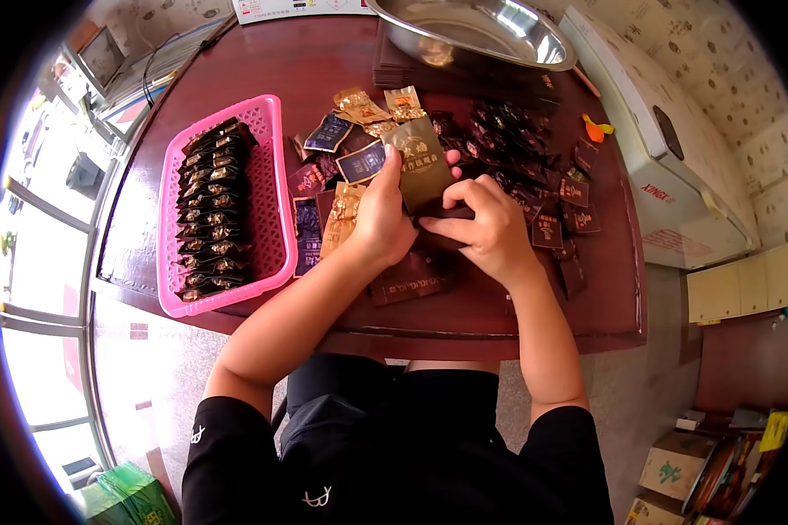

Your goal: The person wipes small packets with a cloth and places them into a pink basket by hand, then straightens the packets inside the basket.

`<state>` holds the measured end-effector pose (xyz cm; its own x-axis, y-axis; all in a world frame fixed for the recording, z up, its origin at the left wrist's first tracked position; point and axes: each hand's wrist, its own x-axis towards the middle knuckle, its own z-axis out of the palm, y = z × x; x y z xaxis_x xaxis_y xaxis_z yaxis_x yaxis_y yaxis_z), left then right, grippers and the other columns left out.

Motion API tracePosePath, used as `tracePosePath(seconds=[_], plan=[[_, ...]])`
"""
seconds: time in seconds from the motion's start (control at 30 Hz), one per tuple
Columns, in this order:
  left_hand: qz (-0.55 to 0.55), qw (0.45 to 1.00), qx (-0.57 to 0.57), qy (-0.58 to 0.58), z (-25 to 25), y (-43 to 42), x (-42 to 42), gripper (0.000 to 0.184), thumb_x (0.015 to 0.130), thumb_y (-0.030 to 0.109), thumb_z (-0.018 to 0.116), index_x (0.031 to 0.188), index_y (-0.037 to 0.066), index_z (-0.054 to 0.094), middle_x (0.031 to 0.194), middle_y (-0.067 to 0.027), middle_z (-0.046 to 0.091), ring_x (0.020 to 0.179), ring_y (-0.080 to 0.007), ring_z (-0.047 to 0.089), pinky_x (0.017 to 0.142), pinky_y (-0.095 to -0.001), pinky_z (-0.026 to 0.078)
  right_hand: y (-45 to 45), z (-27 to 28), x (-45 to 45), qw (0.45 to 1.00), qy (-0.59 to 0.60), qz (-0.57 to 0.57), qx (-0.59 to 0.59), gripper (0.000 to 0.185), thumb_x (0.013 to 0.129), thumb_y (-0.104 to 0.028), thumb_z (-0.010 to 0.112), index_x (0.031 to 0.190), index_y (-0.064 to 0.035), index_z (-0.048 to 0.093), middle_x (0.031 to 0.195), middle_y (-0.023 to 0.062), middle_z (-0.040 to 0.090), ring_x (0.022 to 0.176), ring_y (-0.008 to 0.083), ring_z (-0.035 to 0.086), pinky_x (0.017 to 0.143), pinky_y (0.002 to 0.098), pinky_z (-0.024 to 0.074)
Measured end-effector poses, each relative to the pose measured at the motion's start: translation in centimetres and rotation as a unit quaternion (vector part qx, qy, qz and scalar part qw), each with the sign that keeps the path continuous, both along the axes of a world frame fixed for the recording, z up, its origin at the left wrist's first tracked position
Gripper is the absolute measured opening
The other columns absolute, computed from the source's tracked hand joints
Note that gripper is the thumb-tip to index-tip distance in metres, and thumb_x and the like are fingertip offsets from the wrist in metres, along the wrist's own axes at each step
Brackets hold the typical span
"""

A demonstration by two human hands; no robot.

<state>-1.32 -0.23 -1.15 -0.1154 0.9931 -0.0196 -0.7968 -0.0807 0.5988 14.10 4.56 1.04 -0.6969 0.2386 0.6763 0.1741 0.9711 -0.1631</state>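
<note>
My left hand (385, 214) grips a flat olive-gold pouch (418, 162) with printed characters, its thumb lying over the front. At the pouch's lower right edge, the curled fingers and thumb of my right hand (490, 229) close on it; their exact contact is partly hidden. Beneath the hands lies a dark brown packet (410, 278). Shiny gold packets (359, 107) and dark blue packets (329, 133) are heaped beyond and left of my left hand. Many small dark brown packets (508, 144) are piled beyond and right of my right hand.
On the left of the red-brown table (324, 61) is a pink plastic basket (275, 175) with a row of dark packets. A large steel basin (477, 31) sits at the back. An orange-yellow item (596, 129) lies near the right edge, beside a white appliance (674, 149).
</note>
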Motion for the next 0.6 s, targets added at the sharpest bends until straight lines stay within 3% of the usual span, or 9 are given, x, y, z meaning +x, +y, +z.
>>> tracePosePath(seconds=[0.03,0.07,0.2,0.3,0.37,0.4,0.43,0.53,0.6], plan=[[0.014,1.000,0.005,-0.001,0.2,0.0,-0.1,0.061,0.106,0.048,0.018,0.140,0.004,0.042,0.132,-0.0141,0.057,0.118,-0.0270,0.056,0.103,-0.0432,0.047,0.4,0.1,0.5,1.000,-0.017,-0.019,-0.002,0.026,0.061,-0.003,0.075,0.081,-0.0191,0.078,0.086,-0.0017,0.056,0.079,0.0201,0.056,0.064,0.0325,0.0494],[0.015,1.000,0.005,-0.003,0.4,0.0,-0.3,0.060,0.106,0.049,0.019,0.141,0.005,0.041,0.131,-0.0140,0.057,0.117,-0.0270,0.057,0.102,-0.0440,0.047,0.8,0.3,1.0,0.998,-0.010,-0.058,0.008,0.011,0.067,-0.008,0.076,0.072,-0.0172,0.074,0.083,-0.0018,0.055,0.079,0.0186,0.057,0.062,0.0327,0.0503],[0.024,0.999,-0.033,0.008,1.4,-0.5,0.1,0.060,0.106,0.049,0.020,0.140,0.005,0.041,0.131,-0.0137,0.058,0.117,-0.0269,0.057,0.102,-0.0431,0.047,1.6,0.2,2.0,0.988,0.132,-0.072,-0.028,0.036,0.057,-0.002,0.081,0.090,-0.0164,0.074,0.084,0.0005,0.054,0.073,0.0197,0.057,0.059,0.0327,0.0481],[0.024,0.999,-0.021,-0.014,0.2,0.0,0.0,0.060,0.106,0.050,0.022,0.137,0.004,0.044,0.128,-0.0133,0.059,0.116,-0.0265,0.058,0.100,-0.0422,0.048,-0.7,1.0,1.2,0.987,0.161,-0.012,-0.015,0.036,0.058,-0.006,0.082,0.091,-0.0176,0.075,0.085,-0.0002,0.054,0.074,0.0186,0.057,0.060,0.0316,0.0483],[-0.045,0.996,-0.024,-0.074,0.4,-0.1,0.0,0.060,0.106,0.049,0.024,0.133,0.002,0.048,0.122,-0.0128,0.061,0.113,-0.0257,0.059,0.098,-0.0420,0.049,-1.0,0.2,-0.2,0.996,0.075,0.039,0.039,0.037,0.055,-0.012,0.082,0.091,-0.0192,0.075,0.085,0.0011,0.054,0.074,0.0199,0.057,0.060,0.0321,0.0488],[-0.022,0.998,-0.037,-0.039,0.5,-0.2,0.2,0.054,0.107,0.045,0.026,0.124,0.002,0.054,0.111,-0.0126,0.065,0.101,-0.0252,0.065,0.089,-0.0411,0.054,-0.9,-0.1,-0.2,0.997,0.062,0.033,0.039,0.038,0.055,-0.011,0.082,0.091,-0.0184,0.075,0.084,0.0015,0.054,0.074,0.0205,0.057,0.061,0.0324,0.0489],[-0.023,0.998,-0.036,-0.036,0.5,-0.2,0.1,0.054,0.107,0.045,0.026,0.124,0.002,0.054,0.111,-0.0126,0.065,0.101,-0.0252,0.065,0.089,-0.0411,0.054,-0.7,-0.2,-0.2,0.998,0.051,0.025,0.040,0.038,0.055,-0.010,0.082,0.091,-0.0176,0.074,0.084,0.0020,0.055,0.074,0.0211,0.057,0.061,0.0326,0.0490],[-0.009,0.998,-0.042,-0.035,0.8,0.0,-0.2,0.052,0.107,0.044,0.026,0.120,0.003,0.056,0.105,-0.0110,0.066,0.096,-0.0243,0.066,0.086,-0.0388,0.054,0.1,1.2,1.4,0.988,0.128,-0.066,-0.052,0.038,0.057,-0.004,0.077,0.094,-0.0092,0.071,0.084,0.0049,0.056,0.074,0.0231,0.057,0.063,0.0335,0.0491],[0.027,0.996,-0.086,-0.006,1.8,-0.5,0.1,0.045,0.105,0.043,0.036,0.118,0.005,0.057,0.102,-0.0086,0.067,0.092,-0.0205,0.066,0.083,-0.0369,0.055,1.3,0.4,2.4,0.961,0.205,-0.033,-0.184,0.027,0.068,-0.001,0.076,0.094,-0.0037,0.069,0.086,0.0061,0.058,0.078,0.0192,0.059,0.067,0.0310,0.0475]])
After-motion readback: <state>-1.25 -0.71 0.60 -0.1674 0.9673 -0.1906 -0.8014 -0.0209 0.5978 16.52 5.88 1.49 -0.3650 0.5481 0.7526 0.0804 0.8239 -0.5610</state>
